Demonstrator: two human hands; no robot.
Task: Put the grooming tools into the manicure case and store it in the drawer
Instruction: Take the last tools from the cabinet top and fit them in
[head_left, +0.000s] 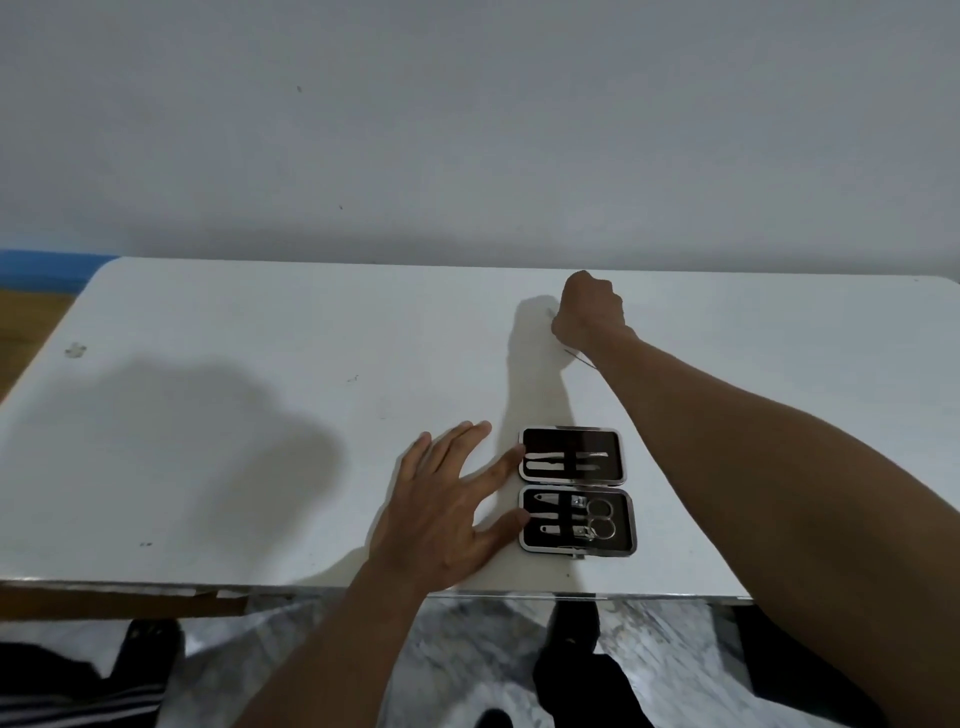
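– Lying open near the worktop's front edge, right of middle: the manicure case, one half behind the other, long sides parallel to that edge.
– The tools inside?
– Strapped left to right, scissors loops at the right end.
– The hands?
– Left grip, fingers straight and spread, touches the case's left side. Right grip, by the back edge, curls round a thin metal tool slanting far-left to near-right.

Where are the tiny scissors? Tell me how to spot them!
On the white table, near its front edge, an open black manicure case lies beside the left hand. In the half nearer the person, at its right end, sit the scissors, the only tool with two round finger rings.
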